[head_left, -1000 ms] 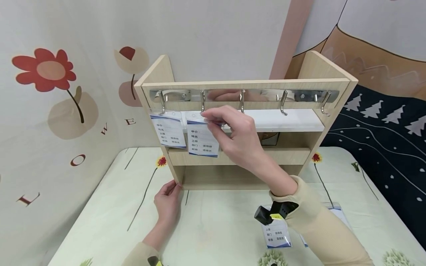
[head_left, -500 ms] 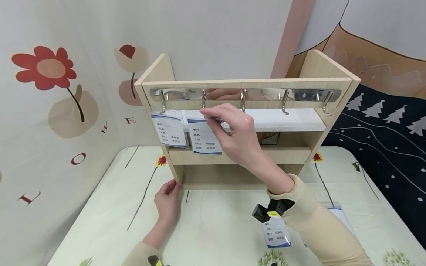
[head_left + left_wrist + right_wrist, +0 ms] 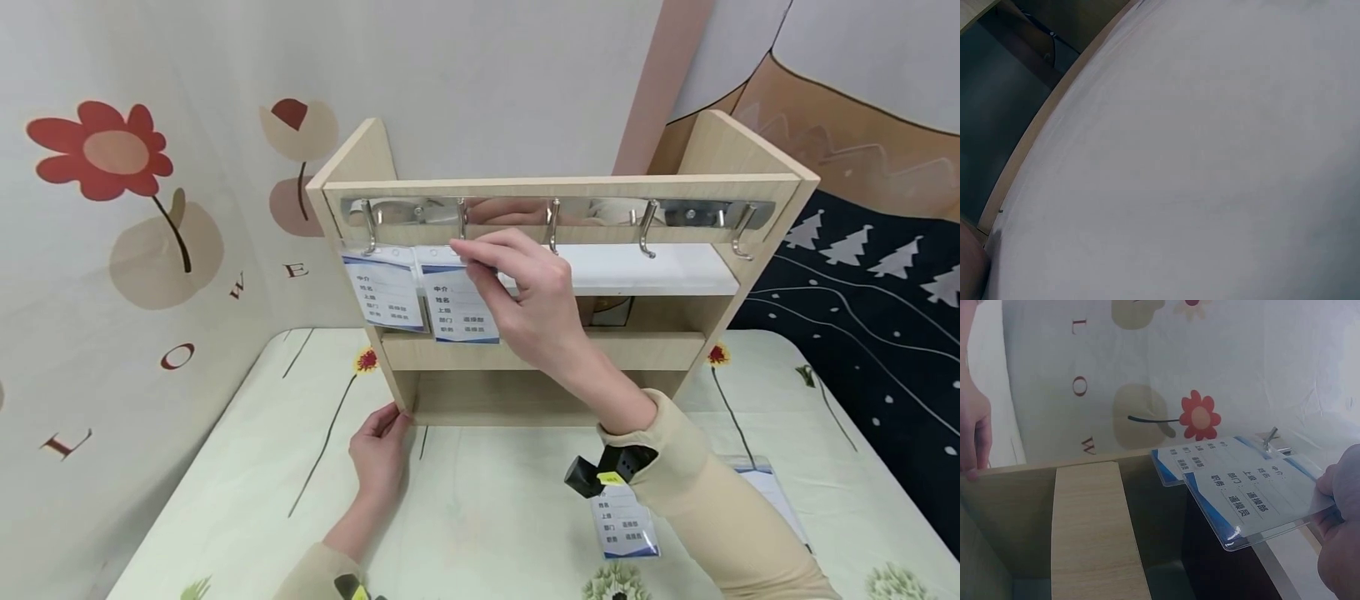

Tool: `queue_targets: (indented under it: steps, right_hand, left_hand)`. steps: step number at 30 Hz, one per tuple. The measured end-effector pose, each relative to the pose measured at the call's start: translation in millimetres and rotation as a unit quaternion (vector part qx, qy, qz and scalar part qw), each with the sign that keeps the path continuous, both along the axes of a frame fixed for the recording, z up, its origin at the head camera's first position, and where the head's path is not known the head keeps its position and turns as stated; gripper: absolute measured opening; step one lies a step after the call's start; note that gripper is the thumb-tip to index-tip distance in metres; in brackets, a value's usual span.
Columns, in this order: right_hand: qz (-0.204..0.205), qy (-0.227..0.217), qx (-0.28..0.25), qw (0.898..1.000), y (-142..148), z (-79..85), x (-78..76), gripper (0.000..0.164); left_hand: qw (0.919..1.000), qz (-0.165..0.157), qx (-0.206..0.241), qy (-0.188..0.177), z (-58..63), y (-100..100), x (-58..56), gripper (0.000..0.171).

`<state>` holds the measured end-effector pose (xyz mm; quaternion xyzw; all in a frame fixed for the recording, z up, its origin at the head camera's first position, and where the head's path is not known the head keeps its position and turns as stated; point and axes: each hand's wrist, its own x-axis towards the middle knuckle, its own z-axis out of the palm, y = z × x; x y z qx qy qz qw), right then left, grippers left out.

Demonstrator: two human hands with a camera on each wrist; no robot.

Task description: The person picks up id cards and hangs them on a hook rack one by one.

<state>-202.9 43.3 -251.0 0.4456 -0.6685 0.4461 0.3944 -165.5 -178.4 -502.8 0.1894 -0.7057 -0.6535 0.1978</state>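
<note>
My right hand (image 3: 528, 300) pinches the upper right edge of a clear-sleeved name badge (image 3: 459, 307) with thumb and fingers. The badge's top lies just below the second metal hook (image 3: 462, 212) of a pale wooden shelf rack (image 3: 540, 352). Another badge (image 3: 384, 293) hangs at the leftmost hook (image 3: 369, 229), close beside the held one. In the right wrist view, the held badge (image 3: 1257, 494) partly overlaps the hanging badge (image 3: 1175, 464). At the rack's lower left corner, my left hand (image 3: 377, 454) grips the side panel's edge between thumb and fingers.
Three more hooks, including the right end one (image 3: 742, 233), line the metal strip. On the flowered tablecloth (image 3: 480, 508) lie a badge (image 3: 627, 527) below my right wrist and another badge (image 3: 772, 492) partly behind my sleeve. A printed curtain (image 3: 187, 275) stands behind.
The held badge has risen slightly and its lower end has swung a little toward the right. My left hand stays at the rack's corner. The view has shifted slightly.
</note>
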Motion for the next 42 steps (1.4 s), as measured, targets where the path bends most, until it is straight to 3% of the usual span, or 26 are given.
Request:
queue_targets:
  steps: [9,14,25,42]
  right_hand:
    - [0.016,-0.032,-0.015,0.999,2,1.3,2.8,0.023]
    - [0.042,-0.082,-0.027,0.995,1,3.0,5.9,0.025]
    - [0.053,-0.2,-0.049,0.977,-2,6.0,16.8,0.025]
    - [0.058,-0.24,-0.069,0.967,-4,5.4,21.0,0.026]
  left_hand:
    - [1.0,0.001,-0.001,0.001,1.8,1,-1.4,0.026]
    - [1.0,0.0,-0.002,-0.001,1.9,1,-1.1,0.027]
    - [0.9999,0.006,-0.001,-0.011,0.8,1,0.6,0.027]
    - [0.9997,0.0,-0.017,-0.019,1.4,0,1.4,0.027]
